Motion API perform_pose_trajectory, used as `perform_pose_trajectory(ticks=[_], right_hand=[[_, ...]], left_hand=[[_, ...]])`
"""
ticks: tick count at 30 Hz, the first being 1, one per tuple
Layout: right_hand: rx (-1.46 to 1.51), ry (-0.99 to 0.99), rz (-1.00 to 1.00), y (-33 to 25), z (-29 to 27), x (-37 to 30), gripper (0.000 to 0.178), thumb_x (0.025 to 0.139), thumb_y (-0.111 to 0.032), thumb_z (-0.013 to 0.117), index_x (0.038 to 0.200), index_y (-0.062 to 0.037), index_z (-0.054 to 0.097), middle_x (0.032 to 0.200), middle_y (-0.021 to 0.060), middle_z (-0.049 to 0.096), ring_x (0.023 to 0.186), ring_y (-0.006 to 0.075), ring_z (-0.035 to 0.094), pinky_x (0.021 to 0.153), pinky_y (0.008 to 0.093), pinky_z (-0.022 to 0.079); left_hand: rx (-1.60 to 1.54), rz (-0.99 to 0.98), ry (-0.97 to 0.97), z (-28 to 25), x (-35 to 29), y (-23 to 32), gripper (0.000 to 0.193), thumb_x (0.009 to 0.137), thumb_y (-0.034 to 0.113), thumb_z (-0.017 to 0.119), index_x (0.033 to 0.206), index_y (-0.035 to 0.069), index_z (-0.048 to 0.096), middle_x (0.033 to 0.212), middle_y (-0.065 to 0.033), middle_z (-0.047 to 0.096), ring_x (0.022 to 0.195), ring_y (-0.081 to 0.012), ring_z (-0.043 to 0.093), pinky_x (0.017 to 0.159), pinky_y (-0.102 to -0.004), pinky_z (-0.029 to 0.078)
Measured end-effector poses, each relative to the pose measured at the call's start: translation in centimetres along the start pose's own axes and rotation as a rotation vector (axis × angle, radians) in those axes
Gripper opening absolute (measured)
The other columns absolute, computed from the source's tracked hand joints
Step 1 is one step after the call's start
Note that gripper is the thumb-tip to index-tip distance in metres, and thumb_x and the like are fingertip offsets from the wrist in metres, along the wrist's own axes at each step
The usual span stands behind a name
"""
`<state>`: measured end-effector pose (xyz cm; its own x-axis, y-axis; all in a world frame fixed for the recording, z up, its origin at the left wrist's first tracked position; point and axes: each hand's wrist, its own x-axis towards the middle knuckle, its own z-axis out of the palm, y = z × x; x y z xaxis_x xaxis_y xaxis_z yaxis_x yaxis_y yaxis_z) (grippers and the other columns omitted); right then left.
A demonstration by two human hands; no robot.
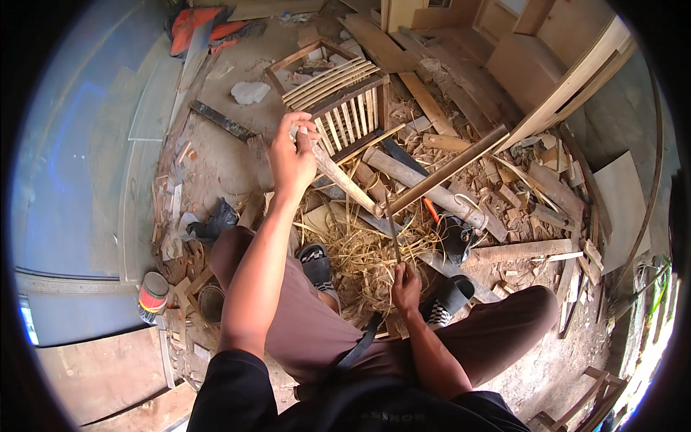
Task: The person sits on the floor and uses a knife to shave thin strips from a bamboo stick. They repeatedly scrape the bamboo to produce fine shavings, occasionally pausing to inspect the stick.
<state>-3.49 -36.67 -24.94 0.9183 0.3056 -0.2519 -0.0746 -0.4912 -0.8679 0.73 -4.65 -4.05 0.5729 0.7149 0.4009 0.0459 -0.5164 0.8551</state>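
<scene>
Holding the stick, your left hand is raised, its fingers curled about the upper end. Your right hand, lower and nearer you, has its fingers closed on the blade, which points away from you. Stick, blade and pole converge above the shavings; whether they touch cannot be told. Beyond stands a slatted frame.

- black shirt, short sleeves, faint pale lettering on the front
- plain brown trousers
- dark strap at the waist
- black footwear, black-and-white checks
- left hand, right hand, both bare
</scene>
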Motion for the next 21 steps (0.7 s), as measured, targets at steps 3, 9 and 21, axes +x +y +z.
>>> perform_pose_trajectory(ticks=[3,9,21], right_hand=[[0.045,0.09,-0.106,-2.7,-0.8,0.2,0.032,0.105,-0.025,0.055,0.115,0.0042,0.062,0.076,0.0179,0.063,0.064,0.0219,0.051,0.063,0.0377,0.045],[-0.184,0.08,-0.113,2.5,0.4,0.3,0.03,0.105,-0.027,0.054,0.109,0.0019,0.063,0.084,0.0271,0.067,0.075,0.0445,0.067,0.067,0.0471,0.049],[0.095,0.042,0.088,4.2,1.3,0.9,0.05,0.106,-0.045,0.05,0.104,0.0024,0.067,0.072,0.0132,0.061,0.065,0.0244,0.062,0.062,0.0403,0.049]], left_hand=[[0.006,-0.003,0.0,-0.1,-0.2,-0.1,0.023,0.103,-0.004,0.043,0.119,0.002,0.058,0.1,-0.0131,0.069,0.087,-0.0196,0.074,0.081,-0.0318,0.057],[-0.011,-0.006,-0.019,0.9,-0.4,0.2,0.023,0.103,-0.004,0.043,0.119,0.002,0.059,0.099,-0.0127,0.069,0.088,-0.0193,0.074,0.081,-0.0326,0.056],[-0.05,-0.009,-0.036,0.3,-0.3,0.5,0.024,0.104,-0.004,0.043,0.121,0.003,0.057,0.099,-0.0116,0.068,0.09,-0.0194,0.074,0.081,-0.0322,0.056]])
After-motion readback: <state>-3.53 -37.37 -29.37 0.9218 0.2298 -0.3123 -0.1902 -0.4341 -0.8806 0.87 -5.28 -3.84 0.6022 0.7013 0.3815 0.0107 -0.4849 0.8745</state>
